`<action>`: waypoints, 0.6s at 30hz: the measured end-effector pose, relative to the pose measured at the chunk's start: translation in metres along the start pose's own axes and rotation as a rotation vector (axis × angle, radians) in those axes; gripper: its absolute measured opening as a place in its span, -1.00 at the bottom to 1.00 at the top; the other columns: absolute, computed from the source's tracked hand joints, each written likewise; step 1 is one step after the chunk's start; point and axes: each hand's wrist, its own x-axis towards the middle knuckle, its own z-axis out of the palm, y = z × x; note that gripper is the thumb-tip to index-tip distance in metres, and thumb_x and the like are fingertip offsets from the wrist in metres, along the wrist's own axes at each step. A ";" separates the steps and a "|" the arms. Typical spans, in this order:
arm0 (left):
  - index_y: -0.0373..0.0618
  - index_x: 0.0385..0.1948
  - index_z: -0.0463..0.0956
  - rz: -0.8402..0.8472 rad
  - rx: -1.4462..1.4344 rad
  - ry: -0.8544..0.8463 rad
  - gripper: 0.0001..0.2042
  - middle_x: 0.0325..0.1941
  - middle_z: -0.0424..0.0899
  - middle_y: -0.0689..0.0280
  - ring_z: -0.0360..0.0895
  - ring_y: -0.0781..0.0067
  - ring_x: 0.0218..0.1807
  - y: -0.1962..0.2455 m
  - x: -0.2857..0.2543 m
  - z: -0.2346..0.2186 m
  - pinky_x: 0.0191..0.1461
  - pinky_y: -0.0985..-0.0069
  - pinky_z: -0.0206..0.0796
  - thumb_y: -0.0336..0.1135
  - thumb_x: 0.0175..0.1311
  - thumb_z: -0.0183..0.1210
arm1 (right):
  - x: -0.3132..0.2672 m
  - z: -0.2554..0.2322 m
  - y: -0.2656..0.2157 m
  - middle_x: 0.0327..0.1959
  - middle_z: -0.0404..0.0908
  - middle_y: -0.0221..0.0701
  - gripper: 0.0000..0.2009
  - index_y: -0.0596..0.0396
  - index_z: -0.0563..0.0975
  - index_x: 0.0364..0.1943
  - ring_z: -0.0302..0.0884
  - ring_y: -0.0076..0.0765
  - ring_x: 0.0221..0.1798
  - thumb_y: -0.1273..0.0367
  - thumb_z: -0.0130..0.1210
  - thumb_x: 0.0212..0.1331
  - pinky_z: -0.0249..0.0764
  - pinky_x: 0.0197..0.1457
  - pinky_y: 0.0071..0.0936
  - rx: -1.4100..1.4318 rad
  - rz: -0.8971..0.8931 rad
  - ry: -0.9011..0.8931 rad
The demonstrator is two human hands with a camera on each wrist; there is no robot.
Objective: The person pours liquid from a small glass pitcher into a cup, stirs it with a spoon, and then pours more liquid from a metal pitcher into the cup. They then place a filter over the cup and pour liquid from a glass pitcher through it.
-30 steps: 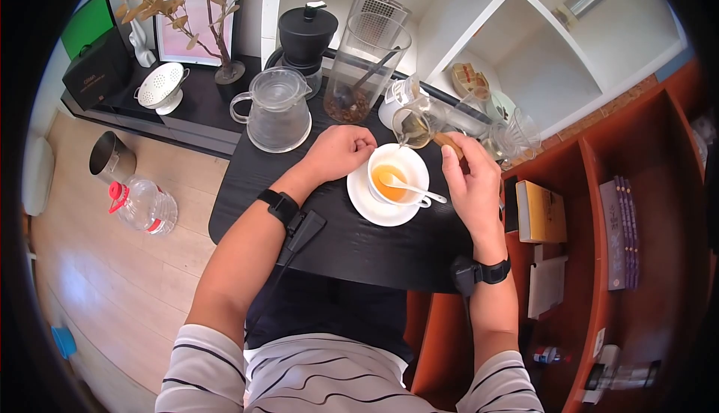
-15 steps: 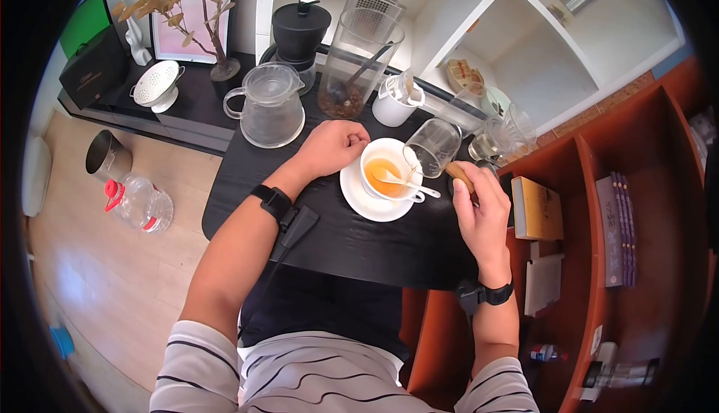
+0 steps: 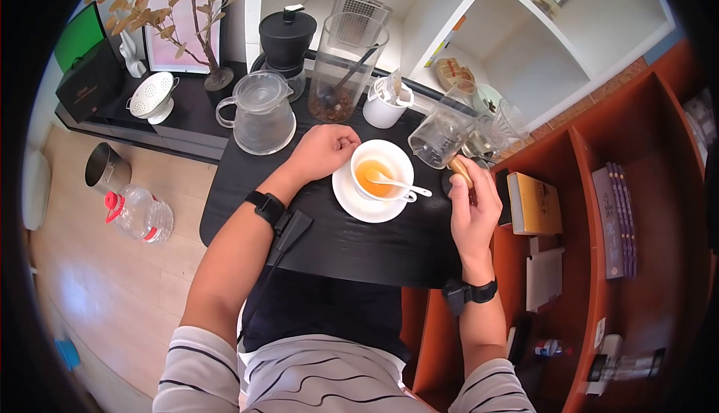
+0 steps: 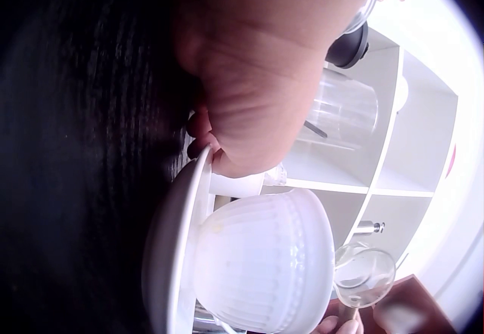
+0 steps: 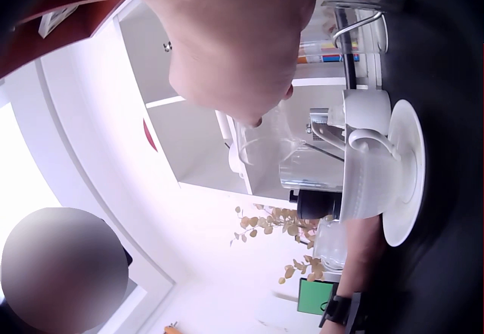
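In the head view my right hand [image 3: 475,207] grips the wooden handle [image 3: 460,172] of a small glass jug [image 3: 436,140], held to the right of the cup. A white cup [image 3: 395,161] of orange-yellow liquid stands on a white saucer [image 3: 349,205]. Inside it leans a white spoon [image 3: 405,185], its handle sticking out over the rim. My left hand [image 3: 323,149] rests on the black table with loosely curled fingers. Its fingertips lie right at the saucer's rim, as the left wrist view shows beside the ribbed cup [image 4: 265,262].
Behind stand a lidded glass pot [image 3: 264,117], a black grinder [image 3: 287,38], a tall clear container [image 3: 347,61] with a dark scoop, and a white mug [image 3: 386,111] holding a drip bag. Clear glassware [image 3: 490,136] crowds the back right. A red-brown shelf [image 3: 580,188] borders the right side.
The right hand has drawn the glass jug away from over the cup's edge toward the right. The left hand has kept its place by the saucer, while the whole view has shifted slightly.
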 end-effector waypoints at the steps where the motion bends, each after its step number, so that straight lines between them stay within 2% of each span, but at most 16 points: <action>1: -0.19 -0.21 0.76 0.001 0.000 -0.002 -0.81 -0.43 0.76 0.23 0.68 0.36 -0.39 0.001 0.000 0.000 -0.23 0.42 0.50 -0.32 0.26 0.26 | -0.004 0.004 0.004 -0.25 0.67 -0.37 -0.73 0.28 0.63 0.17 0.56 -0.54 -0.34 0.48 0.21 0.46 0.48 -0.30 -0.55 0.112 0.156 0.038; 2: -0.22 -0.18 0.75 -0.006 0.004 -0.012 -0.82 -0.44 0.74 0.30 0.61 0.53 -0.40 0.002 0.000 -0.001 -0.24 0.50 0.47 -0.37 0.28 0.27 | -0.008 0.007 0.007 -0.25 0.67 -0.37 -0.73 0.28 0.63 0.17 0.56 -0.54 -0.34 0.48 0.21 0.46 0.48 -0.30 -0.55 0.111 0.157 0.040; 3: -0.24 -0.15 0.74 -0.013 0.007 -0.021 -0.84 -0.44 0.72 0.37 0.53 0.69 -0.41 0.003 0.000 -0.001 -0.25 0.59 0.45 -0.42 0.31 0.27 | -0.012 0.011 0.010 -0.26 0.66 -0.41 -0.72 0.28 0.62 0.18 0.52 -0.61 -0.37 0.44 0.18 0.51 0.44 -0.32 -0.62 0.277 0.283 0.068; 4: -0.24 -0.15 0.74 -0.011 0.008 -0.023 -0.84 -0.44 0.72 0.37 0.53 0.69 -0.41 0.004 0.000 -0.002 -0.25 0.59 0.45 -0.42 0.31 0.27 | -0.015 0.015 0.013 -0.28 0.66 -0.46 -0.71 0.29 0.62 0.20 0.48 -0.68 -0.39 0.39 0.15 0.55 0.40 -0.33 -0.68 0.444 0.407 0.098; 6: -0.24 -0.16 0.75 -0.023 0.013 -0.026 -0.84 -0.46 0.71 0.39 0.52 0.71 -0.41 0.006 -0.001 -0.003 -0.26 0.61 0.43 -0.43 0.30 0.27 | -0.019 0.023 0.023 -0.32 0.65 -0.48 -0.70 0.29 0.62 0.20 0.45 -0.71 -0.45 0.36 0.13 0.58 0.37 -0.37 -0.71 0.469 0.449 0.116; 8: -0.24 -0.16 0.75 -0.013 0.006 -0.025 -0.84 -0.46 0.70 0.40 0.51 0.72 -0.42 0.004 0.000 -0.002 -0.27 0.62 0.42 -0.43 0.30 0.27 | -0.022 0.031 0.033 -0.35 0.65 -0.47 -0.73 0.29 0.64 0.12 0.46 -0.69 -0.48 0.34 0.13 0.57 0.36 -0.42 -0.68 0.543 0.613 0.097; 9: -0.24 -0.16 0.75 -0.007 -0.003 -0.020 -0.83 -0.47 0.70 0.40 0.50 0.73 -0.42 0.003 0.000 -0.001 -0.28 0.62 0.41 -0.43 0.30 0.27 | -0.023 0.035 0.037 -0.38 0.65 -0.46 -0.76 0.26 0.65 0.02 0.45 -0.69 -0.52 0.32 0.12 0.58 0.32 -0.47 -0.67 0.592 0.670 0.108; 10: -0.24 -0.16 0.75 -0.003 0.000 -0.025 -0.83 -0.47 0.70 0.40 0.50 0.73 -0.42 0.004 0.000 -0.002 -0.28 0.62 0.41 -0.43 0.30 0.27 | -0.024 0.037 0.042 -0.38 0.65 -0.46 -0.76 0.26 0.65 0.02 0.45 -0.69 -0.52 0.32 0.12 0.58 0.32 -0.47 -0.67 0.593 0.669 0.115; 12: -0.25 -0.16 0.74 -0.017 -0.020 -0.023 -0.83 -0.48 0.68 0.41 0.48 0.73 -0.43 0.007 -0.001 -0.002 -0.29 0.62 0.40 -0.43 0.30 0.27 | -0.025 0.042 0.052 -0.41 0.64 -0.50 -0.74 0.16 0.66 -0.14 0.42 -0.70 -0.54 0.25 0.10 0.61 0.27 -0.49 -0.70 0.637 0.799 0.071; 16: -0.26 -0.16 0.74 -0.038 -0.018 -0.029 -0.83 -0.49 0.66 0.41 0.46 0.72 -0.44 0.011 -0.002 -0.003 -0.30 0.61 0.38 -0.43 0.30 0.27 | -0.025 0.050 0.068 -0.43 0.64 -0.54 -0.67 0.12 0.63 -0.27 0.41 -0.71 -0.59 0.19 0.07 0.62 0.22 -0.53 -0.69 0.682 0.885 0.025; 18: -0.24 -0.18 0.76 -0.036 -0.014 -0.018 -0.83 -0.44 0.75 0.27 0.61 0.57 -0.41 0.009 -0.002 -0.002 -0.26 0.52 0.46 -0.37 0.32 0.29 | -0.025 0.050 0.073 -0.48 0.63 -0.55 -0.66 0.14 0.64 -0.22 0.41 -0.72 -0.59 0.16 0.07 0.62 0.25 -0.52 -0.69 0.672 0.901 -0.001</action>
